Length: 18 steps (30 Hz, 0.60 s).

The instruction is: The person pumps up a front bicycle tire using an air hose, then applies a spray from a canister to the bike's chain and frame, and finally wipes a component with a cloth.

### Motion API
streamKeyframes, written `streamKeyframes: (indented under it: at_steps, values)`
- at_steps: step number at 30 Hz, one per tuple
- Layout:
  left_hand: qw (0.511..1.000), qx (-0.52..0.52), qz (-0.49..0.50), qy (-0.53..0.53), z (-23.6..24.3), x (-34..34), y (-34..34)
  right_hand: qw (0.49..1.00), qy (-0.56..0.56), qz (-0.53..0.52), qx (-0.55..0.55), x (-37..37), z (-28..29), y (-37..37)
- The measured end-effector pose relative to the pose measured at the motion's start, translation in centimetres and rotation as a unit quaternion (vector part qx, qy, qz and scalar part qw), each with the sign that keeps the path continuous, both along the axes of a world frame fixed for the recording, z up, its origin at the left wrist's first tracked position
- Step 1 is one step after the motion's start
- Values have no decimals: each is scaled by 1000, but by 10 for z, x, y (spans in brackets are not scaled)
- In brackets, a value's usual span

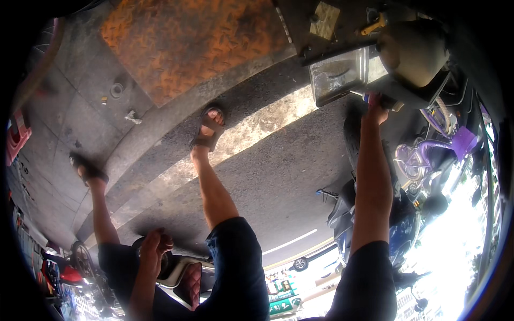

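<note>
My right hand (377, 110) reaches out at the upper right, beside a dark-rimmed shallow tray (315, 85). Its fingers are closed around a small item with blue, red and white on it, too blurred to name. A brownish block-like end shows just right of the fingers. My left hand (155, 247) hangs over my thigh at the lower left, fingers curled in, with no object visible in them. A rounded tan object (415, 53) stands just beyond my right hand.
A rusty checkered metal plate (187, 45) lies on the pavement ahead. My sandalled feet (210, 127) straddle the curb area. Beyond the tray are a yellow-handled tool (373, 25) and a flat board (324, 20). A motorbike (345, 219) and a purple bicycle (428, 150) stand at the right.
</note>
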<state>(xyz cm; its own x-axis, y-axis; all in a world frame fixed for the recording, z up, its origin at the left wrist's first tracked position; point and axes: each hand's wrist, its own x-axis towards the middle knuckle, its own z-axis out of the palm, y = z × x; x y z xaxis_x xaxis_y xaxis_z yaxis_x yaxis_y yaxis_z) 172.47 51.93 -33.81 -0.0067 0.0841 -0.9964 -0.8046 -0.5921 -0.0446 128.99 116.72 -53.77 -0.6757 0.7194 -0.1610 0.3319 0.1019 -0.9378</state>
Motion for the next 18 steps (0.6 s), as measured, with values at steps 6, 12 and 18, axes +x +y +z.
streamKeyframes:
  at_steps: [6, 12, 18]
  values:
    - [999, 22, 15, 38, 4, 7, -8, 996, 10, 90, 12, -2, 31, 1]
    - [1000, -19, 9, 23, 18, 11, -28, 998, 12, 52, 12, 7, 41, -64]
    - [999, -17, 24, 36, 17, 21, -41, 942, -113, 175, 262, 21, 66, -84]
